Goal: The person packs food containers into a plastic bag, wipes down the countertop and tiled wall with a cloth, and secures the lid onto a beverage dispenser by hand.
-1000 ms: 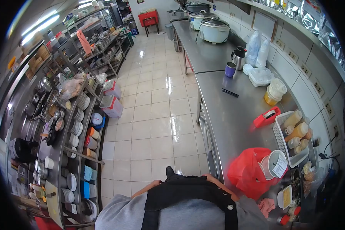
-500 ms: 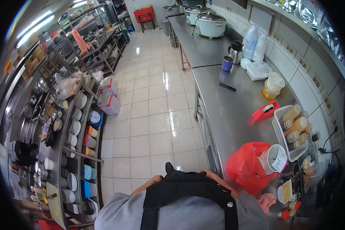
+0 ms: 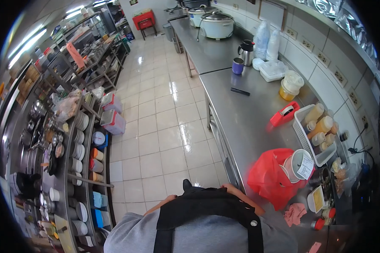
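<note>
Both arms hang at the sides of the black apron (image 3: 207,208). My left hand (image 3: 169,199) shows only in part at the apron's left edge; its fingers are hidden. At the right edge, beside the steel counter, my right hand (image 3: 230,189) shows in part, fingers also hidden. To the right of it on the steel counter (image 3: 245,118) stand a red plastic bag (image 3: 268,179) and a white tub (image 3: 297,165) with a paper label. A red tape dispenser (image 3: 283,115) and a white basket (image 3: 302,126) of sauce bottles lie farther back.
A pink cloth (image 3: 295,213) lies near the bag. Up the counter are a purple cup (image 3: 237,66), a steel jug (image 3: 246,52) and a rice cooker (image 3: 216,27). Shelving with plates (image 3: 78,150) lines the left; lidded boxes (image 3: 113,122) stand on the tiled floor.
The view has turned slightly to the right, so the counter and shelves appear shifted left. Both hands stay beside the apron. No object has visibly been moved.
</note>
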Motion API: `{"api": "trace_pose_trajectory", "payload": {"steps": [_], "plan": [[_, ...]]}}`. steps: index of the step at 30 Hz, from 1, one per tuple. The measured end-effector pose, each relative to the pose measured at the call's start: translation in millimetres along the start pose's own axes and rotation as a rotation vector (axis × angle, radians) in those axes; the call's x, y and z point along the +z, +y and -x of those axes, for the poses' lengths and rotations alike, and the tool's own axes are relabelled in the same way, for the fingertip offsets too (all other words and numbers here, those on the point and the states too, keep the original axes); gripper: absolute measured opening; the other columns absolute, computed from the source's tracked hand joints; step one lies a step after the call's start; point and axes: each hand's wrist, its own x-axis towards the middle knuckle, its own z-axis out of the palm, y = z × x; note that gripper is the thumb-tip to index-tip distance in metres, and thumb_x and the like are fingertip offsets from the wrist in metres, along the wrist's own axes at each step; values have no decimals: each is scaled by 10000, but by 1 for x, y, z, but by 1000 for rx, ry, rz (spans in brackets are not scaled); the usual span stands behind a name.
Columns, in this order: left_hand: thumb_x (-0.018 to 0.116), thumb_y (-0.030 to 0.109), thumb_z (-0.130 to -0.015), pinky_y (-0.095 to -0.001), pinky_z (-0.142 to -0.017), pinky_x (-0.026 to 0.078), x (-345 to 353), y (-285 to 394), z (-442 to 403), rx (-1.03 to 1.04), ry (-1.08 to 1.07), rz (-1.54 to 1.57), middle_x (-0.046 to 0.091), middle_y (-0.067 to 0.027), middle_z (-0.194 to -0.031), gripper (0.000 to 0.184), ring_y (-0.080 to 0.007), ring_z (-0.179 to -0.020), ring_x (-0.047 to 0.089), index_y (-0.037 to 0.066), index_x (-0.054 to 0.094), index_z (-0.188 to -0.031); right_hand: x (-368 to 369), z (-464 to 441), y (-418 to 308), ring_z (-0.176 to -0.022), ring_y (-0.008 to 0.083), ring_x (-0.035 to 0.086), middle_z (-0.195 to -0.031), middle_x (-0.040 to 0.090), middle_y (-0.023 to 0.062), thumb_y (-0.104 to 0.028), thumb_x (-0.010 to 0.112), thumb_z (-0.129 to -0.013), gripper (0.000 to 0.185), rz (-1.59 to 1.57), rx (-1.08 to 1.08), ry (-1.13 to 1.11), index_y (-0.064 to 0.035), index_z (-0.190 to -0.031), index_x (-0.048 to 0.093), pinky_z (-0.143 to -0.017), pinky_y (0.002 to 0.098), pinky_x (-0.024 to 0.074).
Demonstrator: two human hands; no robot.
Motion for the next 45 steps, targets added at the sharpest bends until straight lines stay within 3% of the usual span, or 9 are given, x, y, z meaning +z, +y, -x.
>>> {"api": "trace_pose_trajectory", "payload": {"steps": [6,8,19,22,25,31,36,40,45], "plan": [[690,462,-723,-400,-865,499,-18,-1,-16,121,-37,-143,685,-159,-1041,492,-339,-995,637,118,690,-1074,-7,16,-22,-960,274,648,-1001,685,150,-344,631,-796,372,-209,10,72,-53,-1024,672,-825,356,483],[691,436,-725,-396,-865,500,-13,-26,-32,87,-37,14,685,-162,-1038,472,-329,-992,641,121,690,-1076,-6,23,-18,-965,278,645,-1003,683,155,-341,623,-803,367,-243,24,91,-49,-1020,668,-828,359,480],[675,265,-717,-377,-848,508,-45,56,-34,-27,-106,10,701,-155,-971,410,-299,-936,667,132,675,-1105,2,25,0,-929,284,644,-974,680,162,-341,592,-836,329,-308,34,83,-37,-937,668,-810,365,478],[682,304,-738,-373,-854,506,-39,55,-30,78,-66,-46,704,-148,-964,409,-300,-926,671,128,670,-1107,11,10,12,-934,265,647,-972,687,147,-344,596,-832,332,-359,56,59,-50,-964,677,-822,354,479],[679,448,-769,-386,-863,499,-14,32,-40,64,-33,-16,691,-150,-1026,486,-314,-977,653,113,661,-1120,13,9,14,-945,245,651,-971,694,128,-341,601,-830,336,-502,53,57,-62,-998,683,-837,344,478],[689,474,-743,-399,-877,492,-16,28,-20,77,-93,-92,678,-157,-1069,522,-315,-1022,635,111,664,-1117,11,5,12,-959,228,648,-992,698,112,-316,595,-830,327,-370,10,-24,-63,-1017,682,-842,340,477],[692,483,-735,-403,-880,491,-7,7,-22,62,-113,-120,674,-160,-1079,534,-316,-1030,631,111,665,-1117,8,14,7,-942,209,649,-988,704,106,-294,607,-821,321,-610,44,-6,-59,-1026,685,-827,334,480],[706,475,-725,-399,-883,490,-13,20,-14,47,-84,-75,679,-161,-1059,526,-317,-1023,633,112,674,-1104,27,-6,40,-947,214,648,-992,703,116,-298,620,-813,326,-486,140,-18,-60,-1024,689,-820,345,482],[694,438,-734,-399,-883,491,0,-8,-40,40,-100,-71,680,-166,-1049,492,-322,-1016,635,111,676,-1100,-23,34,-44,-927,194,630,-992,693,129,-294,673,-770,365,-128,69,4,-86,-1070,671,-802,350,481]]}}
